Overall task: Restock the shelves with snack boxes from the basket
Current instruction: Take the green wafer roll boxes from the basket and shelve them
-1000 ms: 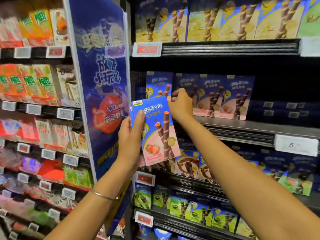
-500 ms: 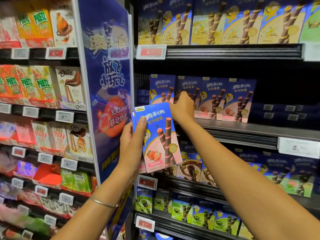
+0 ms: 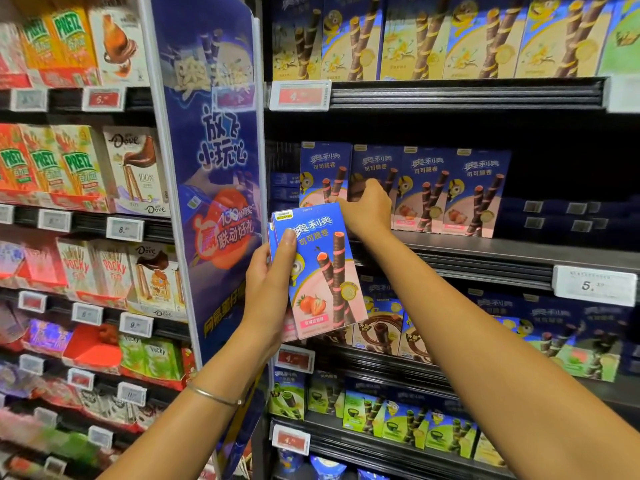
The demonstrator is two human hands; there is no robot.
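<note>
**Item: box (image 3: 323,271).** Tall flat carton. The upper face is blue and the lower face pink. White Chinese lettering runs across the top, with a small yellow tab at the upper left corner. Two dark wafer rolls with pink spiral stripes stand upright at centre. Strawberries are printed at lower left above a pink label strip, with a round pale seal on the right. A yellow cartoon figure sits at the left edge, partly hidden by the thumb.

**Location.** Held in the air, slightly tilted, in front of the shelf (image 3: 485,251) edge and below the row (image 3: 450,192). At least one spare box (image 3: 289,332) of the same kind is stacked behind it; only its edges show.

**Left grip (image 3: 268,292).** Clamped on the stack from the left side, with the thumb flat on the front face and the fingers behind. A bangle (image 3: 214,396) sits on the wrist.

**Right grip (image 3: 367,211).** Reaches to the shelf with fingers curled on the second box (image 3: 375,164) of the row.

**Row.** Four matching boxes stand upright and side by side, faces forward, at the left end of the shelf.

**Surrounds.** A blue banner (image 3: 214,168) stands just left of the shelf. A white tag (image 3: 594,285) reading 5 hangs on the shelf lip to the right. Yellow boxes (image 3: 450,39) fill the shelf above, and brown and green boxes (image 3: 405,424) the shelves below.
</note>
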